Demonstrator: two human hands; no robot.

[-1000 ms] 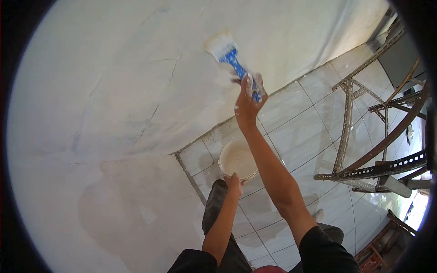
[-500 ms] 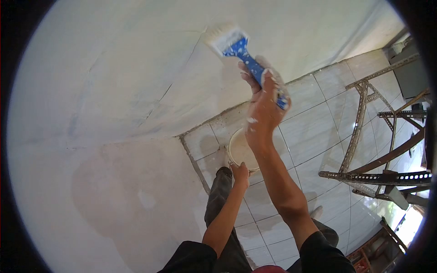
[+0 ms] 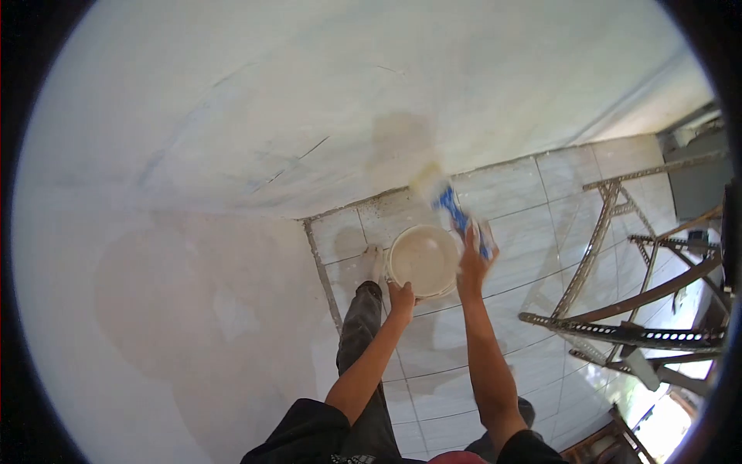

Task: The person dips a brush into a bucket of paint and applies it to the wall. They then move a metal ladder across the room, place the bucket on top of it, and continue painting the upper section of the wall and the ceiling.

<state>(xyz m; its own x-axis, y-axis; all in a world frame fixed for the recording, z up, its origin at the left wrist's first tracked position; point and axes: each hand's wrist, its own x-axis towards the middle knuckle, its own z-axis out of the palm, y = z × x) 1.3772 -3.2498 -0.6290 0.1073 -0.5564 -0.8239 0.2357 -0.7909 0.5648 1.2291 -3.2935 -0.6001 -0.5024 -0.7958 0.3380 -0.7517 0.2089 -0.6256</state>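
My right hand (image 3: 474, 259) is closed round the blue handle of a paintbrush (image 3: 450, 205). The brush is blurred by motion, with its pale bristles pointing up and left, just above the bucket's right rim and apart from the wall. White smears cover the handle and parts of the hand. Below and to the left, my left hand (image 3: 402, 300) grips the near rim of a round white bucket (image 3: 393, 246), the fingers partly hidden behind its side. Pale, creamy liquid shows inside the bucket. The whitish wall (image 3: 255, 100) ahead has thin dark cracks.
A perforated metal frame (image 3: 599, 255) stands on the right over grey-white floor tiles (image 3: 510, 232). Another wall (image 3: 216, 325), with damp-looking patches, meets the first at a corner on the left. My foot (image 3: 374, 261) is beside the bucket. A wooden item (image 3: 610, 445) lies at lower right.
My right hand has brought the paintbrush down from the wall to beside the bucket. The left hand still holds the bucket, which now shows more fully.
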